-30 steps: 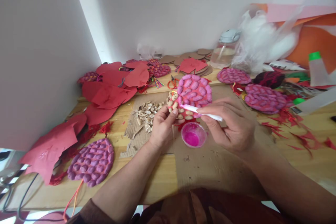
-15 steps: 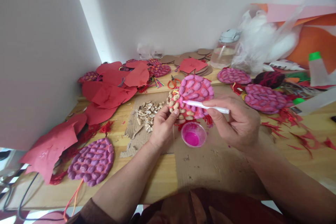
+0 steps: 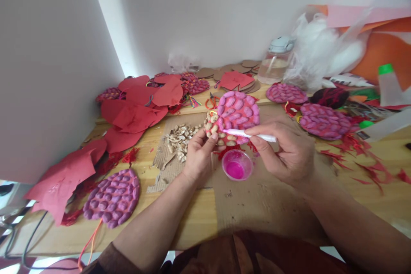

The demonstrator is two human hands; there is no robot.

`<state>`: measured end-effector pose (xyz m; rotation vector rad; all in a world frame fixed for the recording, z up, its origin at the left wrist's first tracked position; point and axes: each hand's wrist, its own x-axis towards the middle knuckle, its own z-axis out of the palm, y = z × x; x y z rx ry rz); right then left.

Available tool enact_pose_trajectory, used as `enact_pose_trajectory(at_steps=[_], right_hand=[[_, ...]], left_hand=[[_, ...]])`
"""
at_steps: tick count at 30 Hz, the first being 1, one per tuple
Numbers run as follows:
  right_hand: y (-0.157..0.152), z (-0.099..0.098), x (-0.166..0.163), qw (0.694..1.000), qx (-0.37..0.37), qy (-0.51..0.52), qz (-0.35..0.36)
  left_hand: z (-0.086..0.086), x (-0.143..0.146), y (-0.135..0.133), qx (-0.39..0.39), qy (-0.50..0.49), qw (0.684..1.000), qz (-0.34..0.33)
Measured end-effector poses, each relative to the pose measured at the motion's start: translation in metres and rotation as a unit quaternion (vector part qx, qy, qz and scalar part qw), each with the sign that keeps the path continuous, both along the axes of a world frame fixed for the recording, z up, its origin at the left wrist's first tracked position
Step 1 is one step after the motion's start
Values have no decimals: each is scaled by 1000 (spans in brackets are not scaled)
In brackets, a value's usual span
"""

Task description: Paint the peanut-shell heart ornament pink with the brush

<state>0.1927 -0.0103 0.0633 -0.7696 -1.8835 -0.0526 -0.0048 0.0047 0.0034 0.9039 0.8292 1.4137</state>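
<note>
My left hand (image 3: 201,149) grips the lower left edge of a red heart-shaped piece (image 3: 239,113) covered with peanut shells, thumb on its front. Most of its shells are bright pink; those near my left thumb are plain tan. Between the thumb and fingers of my right hand (image 3: 285,150) is a white paintbrush (image 3: 257,135) with a pink tip. That tip touches the piece where pink and tan shells meet. Just below stands a small clear cup (image 3: 237,165) of magenta paint, on brown cardboard (image 3: 253,209).
Loose peanut shells (image 3: 180,137) lie left of my hands. A purple shell-covered heart (image 3: 112,197) is at the front left, under red paper pieces (image 3: 135,107). Orange-handled scissors (image 3: 211,102), a lidded jar (image 3: 274,62) and more pink hearts (image 3: 324,120) stand or lie beyond.
The brush tip has shifted slightly down on the piece, and my right hand moved a little left and down. The held piece tilted slightly; my left hand stays in place.
</note>
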Motion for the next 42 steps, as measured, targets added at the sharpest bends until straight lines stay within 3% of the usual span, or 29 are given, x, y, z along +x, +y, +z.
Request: enact_pose_trajectory(at_steps=[38,42], right_hand=[[-1,-2,0,1000,11,15,-23],[-7,4,4,999,-17,27,-24]], left_hand=[[3,2,-2,1,9,1000,12],[3,2,0,3,10,1000,25]])
